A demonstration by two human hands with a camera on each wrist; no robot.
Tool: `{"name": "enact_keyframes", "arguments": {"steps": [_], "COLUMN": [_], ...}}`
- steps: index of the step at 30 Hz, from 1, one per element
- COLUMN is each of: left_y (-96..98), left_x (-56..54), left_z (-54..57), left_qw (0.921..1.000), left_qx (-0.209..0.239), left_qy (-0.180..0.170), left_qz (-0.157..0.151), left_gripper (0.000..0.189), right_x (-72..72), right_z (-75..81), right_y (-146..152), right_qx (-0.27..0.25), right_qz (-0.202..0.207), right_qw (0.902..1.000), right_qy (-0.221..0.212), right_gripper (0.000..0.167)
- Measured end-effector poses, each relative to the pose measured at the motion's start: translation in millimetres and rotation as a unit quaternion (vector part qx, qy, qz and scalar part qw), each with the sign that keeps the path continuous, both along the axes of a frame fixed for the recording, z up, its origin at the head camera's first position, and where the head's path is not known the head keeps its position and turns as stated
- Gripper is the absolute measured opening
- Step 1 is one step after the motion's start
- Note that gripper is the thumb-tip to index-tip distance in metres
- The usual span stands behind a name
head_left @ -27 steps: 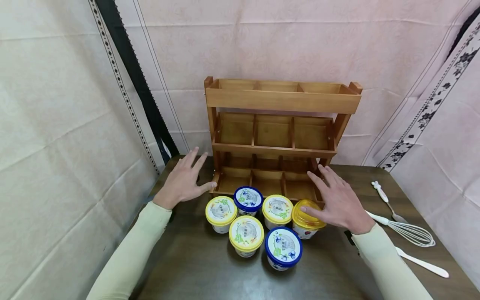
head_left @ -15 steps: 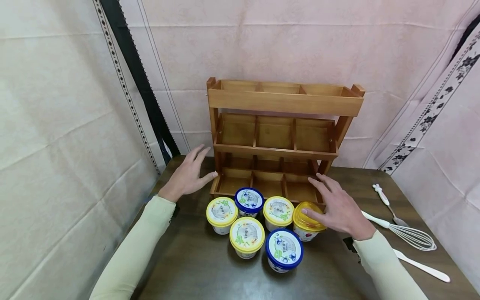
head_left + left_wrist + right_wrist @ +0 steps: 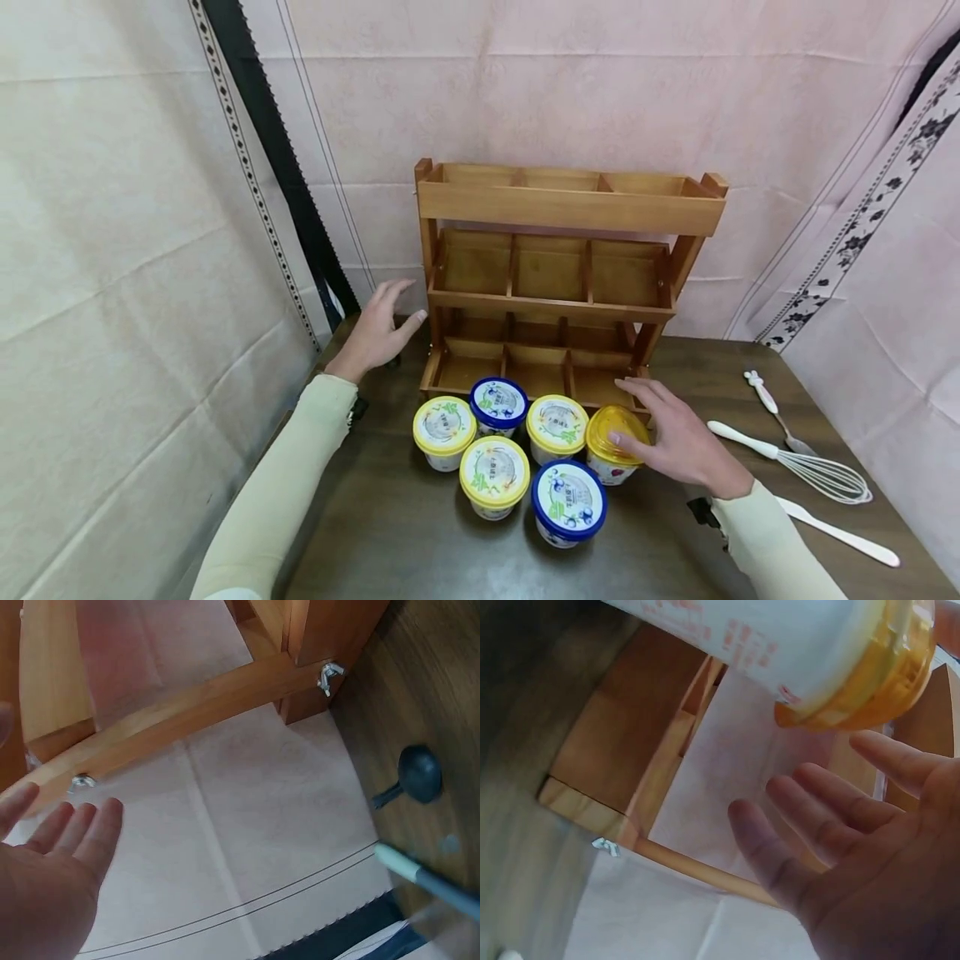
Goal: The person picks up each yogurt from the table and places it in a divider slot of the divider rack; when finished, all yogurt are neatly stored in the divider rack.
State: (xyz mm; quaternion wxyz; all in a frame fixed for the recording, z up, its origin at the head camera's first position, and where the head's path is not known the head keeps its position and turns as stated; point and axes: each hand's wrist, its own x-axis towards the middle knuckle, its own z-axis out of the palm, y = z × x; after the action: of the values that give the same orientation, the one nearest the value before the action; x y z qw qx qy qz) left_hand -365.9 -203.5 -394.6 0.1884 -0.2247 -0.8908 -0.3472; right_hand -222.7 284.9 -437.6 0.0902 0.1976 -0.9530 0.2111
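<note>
My right hand [image 3: 678, 437] is beside a tub with a translucent amber lid [image 3: 617, 432], its thumb over the lid's edge. In the right wrist view the fingers [image 3: 821, 817] are spread and extended, apart from the white-sided tub [image 3: 780, 645]. My left hand [image 3: 378, 332] hovers left of a wooden shelf rack [image 3: 570, 204], fingers loosely extended and holding nothing. Three yellow-lidded tubs [image 3: 494, 472] and two blue-lidded tubs [image 3: 569, 500] stand upright in front of the rack.
On the right lie a fork-like utensil with a white handle [image 3: 762, 392], a whisk [image 3: 821, 475] and a white-handled utensil [image 3: 847, 533]. A small black ladle-shaped thing [image 3: 420, 774] and a green-grey handle [image 3: 424, 877] lie beyond the rack's left side. Cloth hangs behind.
My right hand has lowered closer around the amber-lidded tub. My left hand has lifted slightly up and away from the rack's lower left corner. The tubs stay put.
</note>
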Motion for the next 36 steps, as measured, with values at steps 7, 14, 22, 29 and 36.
{"name": "enact_keyframes", "arguments": {"steps": [7, 14, 22, 29, 36], "left_y": [4.1, 12.7, 24.4, 31.3, 31.5], "left_x": [-18.9, -38.3, -55.1, -64.1, -65.4], "left_z": [1.9, 11.4, 14.2, 16.6, 17.1], "left_qw": [0.9971, 0.9939, 0.9886, 0.9811, 0.9735], "left_qx": [0.076, 0.108, 0.147, 0.189, 0.226], "left_qy": [-0.001, -0.022, -0.032, -0.041, -0.035], "left_qz": [-0.008, 0.002, 0.003, 0.009, 0.007], "left_gripper": [0.054, 0.048, 0.045, 0.037, 0.033], "right_x": [3.6, 9.0, 15.3, 18.9, 21.0], "right_z": [-10.0, -16.4, -26.5, -30.5, -30.8], "right_y": [3.1, 7.1, 9.0, 8.6, 10.3], "right_qx": [-0.03, -0.068, -0.092, -0.116, -0.136], "right_qz": [0.009, -0.003, -0.001, 0.009, 0.015], "right_qw": [0.9995, 0.9964, 0.9924, 0.9874, 0.9833], "right_qy": [0.001, -0.05, -0.081, -0.106, -0.121], "right_gripper": [0.081, 0.079, 0.088, 0.101, 0.095]}}
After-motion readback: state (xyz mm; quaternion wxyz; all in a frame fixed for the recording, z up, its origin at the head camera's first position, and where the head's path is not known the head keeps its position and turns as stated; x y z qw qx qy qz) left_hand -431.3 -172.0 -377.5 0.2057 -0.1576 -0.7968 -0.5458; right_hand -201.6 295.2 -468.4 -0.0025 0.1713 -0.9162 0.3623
